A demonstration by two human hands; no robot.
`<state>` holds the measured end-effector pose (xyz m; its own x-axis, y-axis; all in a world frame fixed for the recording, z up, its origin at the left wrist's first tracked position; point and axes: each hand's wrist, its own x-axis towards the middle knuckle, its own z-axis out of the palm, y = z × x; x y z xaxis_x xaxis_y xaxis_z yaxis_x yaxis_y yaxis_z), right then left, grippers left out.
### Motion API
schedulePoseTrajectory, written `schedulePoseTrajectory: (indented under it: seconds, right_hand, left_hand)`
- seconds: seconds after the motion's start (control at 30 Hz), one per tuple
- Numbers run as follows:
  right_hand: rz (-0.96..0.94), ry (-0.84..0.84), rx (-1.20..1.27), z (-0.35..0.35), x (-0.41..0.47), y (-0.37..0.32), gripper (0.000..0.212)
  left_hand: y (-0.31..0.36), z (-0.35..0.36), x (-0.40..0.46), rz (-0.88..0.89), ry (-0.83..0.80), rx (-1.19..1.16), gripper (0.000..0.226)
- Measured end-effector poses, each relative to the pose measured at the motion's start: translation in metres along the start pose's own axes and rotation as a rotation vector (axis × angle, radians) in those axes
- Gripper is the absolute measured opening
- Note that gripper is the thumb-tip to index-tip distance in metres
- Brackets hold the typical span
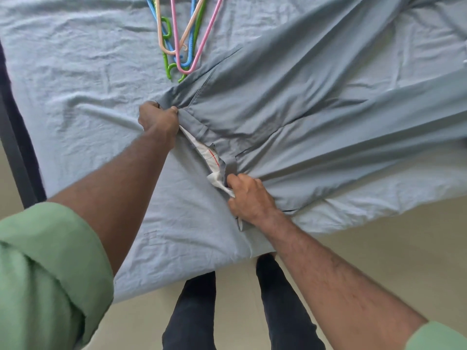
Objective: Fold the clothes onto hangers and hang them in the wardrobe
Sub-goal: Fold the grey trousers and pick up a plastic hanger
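Grey-blue trousers (pixel 303 102) lie spread across the bed, legs running off to the upper right. Their waistband faces me, with white lining (pixel 209 155) showing at the open fly. My left hand (pixel 159 120) is shut on the far end of the waistband. My right hand (pixel 249 198) grips the near end of the waistband at the white lining. The waistband is stretched between both hands. A pile of plastic hangers (pixel 182 34) in pink, blue, green and beige lies on the bed beyond the trousers.
The bed is covered by a wrinkled light blue sheet (pixel 75 84). Its dark frame edge (pixel 17 147) runs down the left. Beige floor (pixel 379 248) lies at the lower right, and my dark-trousered legs (pixel 197 311) stand against the bed's near edge.
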<state>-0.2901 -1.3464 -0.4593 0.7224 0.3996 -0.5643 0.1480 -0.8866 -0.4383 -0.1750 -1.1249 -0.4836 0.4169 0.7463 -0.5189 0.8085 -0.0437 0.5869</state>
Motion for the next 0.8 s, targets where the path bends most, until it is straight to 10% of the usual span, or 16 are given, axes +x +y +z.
schedulePoseTrajectory:
  seconds: [0.6,0.8]
  right_hand:
    - [-0.167,-0.184,0.022,0.062,0.010,-0.136,0.045]
    - [-0.263,0.094,0.014,0.021,0.042,-0.105,0.021]
  left_hand:
    - [-0.034,-0.140,0.071,0.055,-0.031,0.142,0.037]
    - [-0.023,-0.148,0.066,0.200,-0.107,0.308,0.049]
